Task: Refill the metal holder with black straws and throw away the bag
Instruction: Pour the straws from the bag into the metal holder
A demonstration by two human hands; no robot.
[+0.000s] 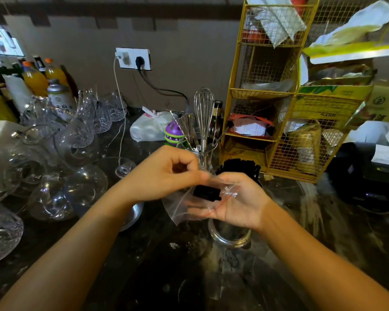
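A clear plastic bag [180,208] with a red seal line hangs between my hands over the dark counter. A few black straws [207,192] show inside it. My left hand [166,173] pinches the bag's top edge. My right hand [236,198] holds the bag from the other side, palm up, fingers behind the plastic. Directly under my right hand stands a round metal holder [230,235]; its inside is hidden by the hand. A second bunch of black straws [240,168] stands upright just behind my right hand.
Many glass decanters and cups [76,140] crowd the left. A metal bowl [131,215] sits under my left wrist. Behind stand a cup with a whisk [203,113], a purple toy [173,132], a white bag [152,125] and a yellow wire rack [267,90].
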